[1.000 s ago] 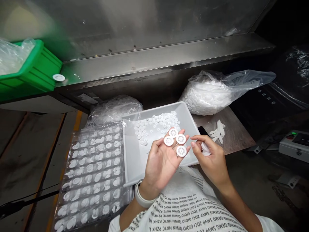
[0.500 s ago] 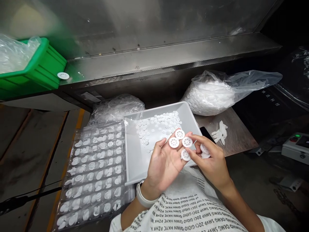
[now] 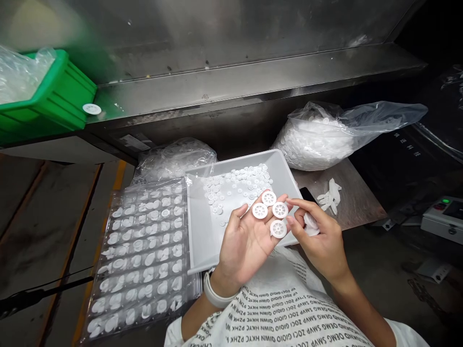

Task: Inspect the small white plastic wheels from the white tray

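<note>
Palm up, my left hand (image 3: 243, 243) carries several small white plastic spoked wheels (image 3: 259, 210) on its fingers. They lie flat in a cluster, one (image 3: 278, 229) nearer my right thumb. My right hand (image 3: 320, 238) is beside them, with more white wheels (image 3: 311, 225) partly hidden in its curled fingers. Its thumb and forefinger are close to the wheels on my left hand, with a gap between the two tips. Under both hands is a grey tray (image 3: 197, 226), with many small white round parts (image 3: 249, 178) scattered in it.
Left of the tray, clear blister sheets (image 3: 135, 260) hold white pieces in rows. Clear bags of parts (image 3: 318, 140) stand behind. A white glove (image 3: 330, 196) lies at the right. On the ledge are a green bin (image 3: 54, 96) and a single wheel (image 3: 91, 109).
My right thumb and forefinger have drawn slightly back to the right from the nearest wheel, which now shows whole. My left hand has barely moved.
</note>
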{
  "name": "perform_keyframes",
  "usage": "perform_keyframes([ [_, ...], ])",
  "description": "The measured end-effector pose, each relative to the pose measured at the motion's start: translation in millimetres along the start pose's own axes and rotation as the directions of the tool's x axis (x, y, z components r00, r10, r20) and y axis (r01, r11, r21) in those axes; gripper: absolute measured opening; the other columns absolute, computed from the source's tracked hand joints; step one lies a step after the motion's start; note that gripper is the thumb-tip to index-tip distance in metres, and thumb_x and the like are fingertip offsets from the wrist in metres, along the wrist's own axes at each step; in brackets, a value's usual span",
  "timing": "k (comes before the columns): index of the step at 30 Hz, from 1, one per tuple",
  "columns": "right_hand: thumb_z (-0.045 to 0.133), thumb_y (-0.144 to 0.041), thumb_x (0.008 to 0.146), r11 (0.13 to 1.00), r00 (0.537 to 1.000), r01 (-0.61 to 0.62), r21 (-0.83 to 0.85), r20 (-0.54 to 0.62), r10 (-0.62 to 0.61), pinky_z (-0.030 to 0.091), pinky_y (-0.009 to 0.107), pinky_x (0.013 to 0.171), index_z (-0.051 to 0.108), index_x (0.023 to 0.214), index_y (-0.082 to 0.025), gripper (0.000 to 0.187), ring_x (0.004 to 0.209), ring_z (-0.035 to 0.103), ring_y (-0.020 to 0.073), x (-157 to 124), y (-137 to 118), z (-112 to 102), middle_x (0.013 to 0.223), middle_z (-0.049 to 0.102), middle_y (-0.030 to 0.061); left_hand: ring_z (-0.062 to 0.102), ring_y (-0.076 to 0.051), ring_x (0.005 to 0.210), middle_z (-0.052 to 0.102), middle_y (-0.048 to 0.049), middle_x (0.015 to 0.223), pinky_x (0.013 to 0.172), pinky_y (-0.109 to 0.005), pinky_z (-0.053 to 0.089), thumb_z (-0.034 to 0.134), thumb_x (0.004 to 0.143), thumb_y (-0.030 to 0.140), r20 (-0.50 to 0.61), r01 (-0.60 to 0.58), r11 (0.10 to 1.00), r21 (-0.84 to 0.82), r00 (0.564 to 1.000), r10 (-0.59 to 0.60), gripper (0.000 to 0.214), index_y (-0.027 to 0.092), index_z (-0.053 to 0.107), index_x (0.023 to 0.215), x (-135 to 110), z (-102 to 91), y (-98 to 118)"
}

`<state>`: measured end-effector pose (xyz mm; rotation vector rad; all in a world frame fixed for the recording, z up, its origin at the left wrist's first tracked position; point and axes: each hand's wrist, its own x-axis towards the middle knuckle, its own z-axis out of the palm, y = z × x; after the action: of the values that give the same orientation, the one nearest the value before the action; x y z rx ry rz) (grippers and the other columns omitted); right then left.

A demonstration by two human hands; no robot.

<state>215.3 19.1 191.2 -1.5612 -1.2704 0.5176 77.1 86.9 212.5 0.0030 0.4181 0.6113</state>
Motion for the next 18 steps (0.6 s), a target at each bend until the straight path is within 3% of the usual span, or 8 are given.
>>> perform_keyframes([
  [8,0.065,-0.018,0.087,0.998,0.996,0.058,0.007,0.072,-0.058,0.041,0.022,0.063,0.061,0.110,-0.023,0.023,0.060,0.046,0.0083,-6.8,4.4,0.1,0.069,0.045,-0.0064,0.048,-0.026,0.133,0.047,-0.0139,0.148,0.110,-0.044,0.038,0.037,0.095,0.030,-0.052,-0.055,0.998,-0.004,0.997,0.055,0.055,0.020,0.029,0.148,2.4,-2.3,3.4],
  [18,0.072,-0.017,0.083,0.997,0.991,0.077,0.005,0.113,-0.077,0.042,0.024,0.062,0.058,0.110,-0.024,0.031,0.060,0.044,0.0092,-10.1,8.0,3.2,0.073,0.049,-0.0063,0.048,-0.027,0.133,0.050,-0.0132,0.145,0.106,-0.042,0.042,0.039,0.094,0.031,-0.080,-0.088,0.996,0.003,0.993,0.088,0.054,0.019,0.034,0.146,3.2,-0.3,1.5],
])
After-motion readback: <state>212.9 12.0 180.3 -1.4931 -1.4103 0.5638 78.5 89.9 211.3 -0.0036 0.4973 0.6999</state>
